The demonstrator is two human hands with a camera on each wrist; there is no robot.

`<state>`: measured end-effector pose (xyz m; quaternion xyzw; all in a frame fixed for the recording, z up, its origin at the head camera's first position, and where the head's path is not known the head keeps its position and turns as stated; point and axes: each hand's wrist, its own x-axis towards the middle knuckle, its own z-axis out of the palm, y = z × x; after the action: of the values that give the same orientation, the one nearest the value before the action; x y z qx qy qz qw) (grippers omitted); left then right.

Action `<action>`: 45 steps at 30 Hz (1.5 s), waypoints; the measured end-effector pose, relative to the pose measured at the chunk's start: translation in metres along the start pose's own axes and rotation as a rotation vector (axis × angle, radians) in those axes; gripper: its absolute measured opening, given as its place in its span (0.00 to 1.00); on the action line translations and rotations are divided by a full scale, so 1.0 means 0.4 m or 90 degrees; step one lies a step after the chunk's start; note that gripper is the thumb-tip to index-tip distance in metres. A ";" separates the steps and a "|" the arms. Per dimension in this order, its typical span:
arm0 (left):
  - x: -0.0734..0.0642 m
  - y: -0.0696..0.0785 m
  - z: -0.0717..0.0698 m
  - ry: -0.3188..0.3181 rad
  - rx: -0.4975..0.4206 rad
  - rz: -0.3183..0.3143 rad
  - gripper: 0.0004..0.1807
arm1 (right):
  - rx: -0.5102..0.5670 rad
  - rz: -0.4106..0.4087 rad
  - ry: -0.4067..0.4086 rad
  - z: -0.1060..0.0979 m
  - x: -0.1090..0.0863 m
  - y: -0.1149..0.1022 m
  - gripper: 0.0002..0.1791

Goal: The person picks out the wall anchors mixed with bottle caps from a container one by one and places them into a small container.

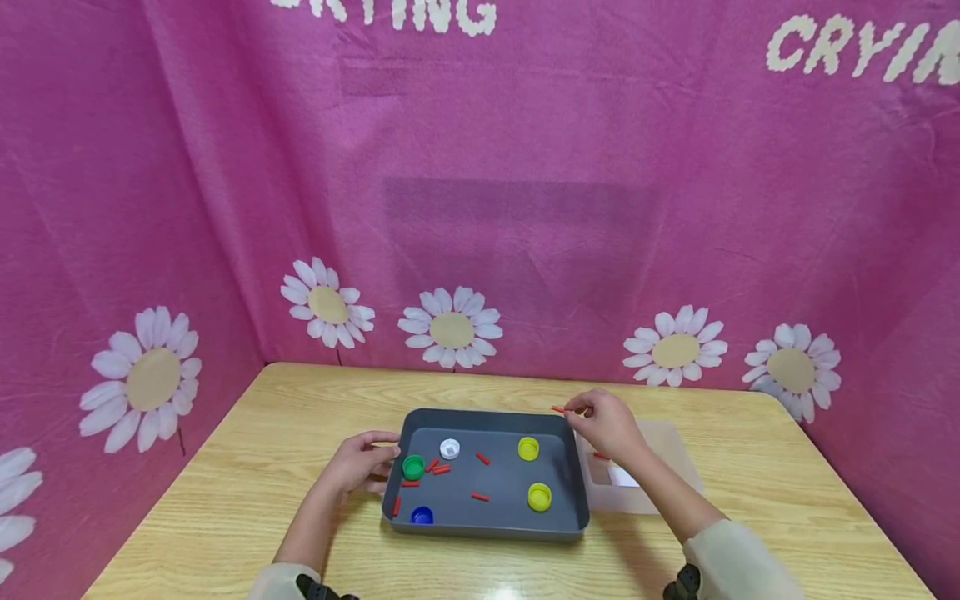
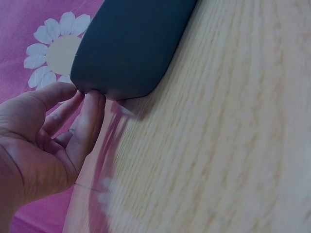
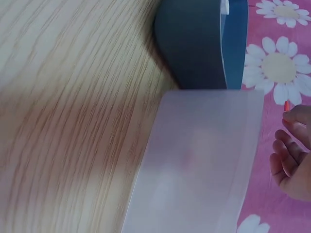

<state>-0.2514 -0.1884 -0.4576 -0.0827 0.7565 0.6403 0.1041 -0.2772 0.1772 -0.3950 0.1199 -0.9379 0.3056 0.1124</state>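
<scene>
My left hand (image 1: 362, 463) rests its fingertips against the outer left wall of a dark grey tray (image 1: 504, 477); the left wrist view shows the thumb and fingers meeting at the tray's end (image 2: 131, 53). Above the tray's far right corner, my right hand (image 1: 606, 425) pinches a small red stick (image 1: 558, 408) between thumb and fingertips, its end poking out (image 3: 286, 105). Inside the tray are a green cap (image 1: 413, 467), a white cap (image 1: 449, 449), a blue cap (image 1: 422, 515) and two yellow caps (image 1: 528, 448). Several red sticks (image 1: 480, 497) lie among them.
A translucent box (image 1: 671, 442) stands right of the tray, under my right forearm, with a red stick (image 1: 602, 456) and a white piece (image 1: 622, 477) in it. The wooden table (image 1: 322, 400) backs onto a pink cloth (image 1: 525, 250) with printed daisies.
</scene>
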 end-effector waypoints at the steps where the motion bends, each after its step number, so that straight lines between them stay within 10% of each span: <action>1: 0.000 0.001 0.000 -0.001 -0.001 0.001 0.19 | -0.003 0.002 -0.001 -0.006 -0.002 0.005 0.05; 45: -0.002 0.001 0.002 0.002 0.005 0.003 0.19 | -0.016 0.068 -0.028 -0.054 -0.085 0.163 0.05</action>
<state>-0.2507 -0.1875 -0.4573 -0.0815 0.7593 0.6375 0.1017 -0.2612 0.2466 -0.4233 0.0749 -0.9490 0.2964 0.0771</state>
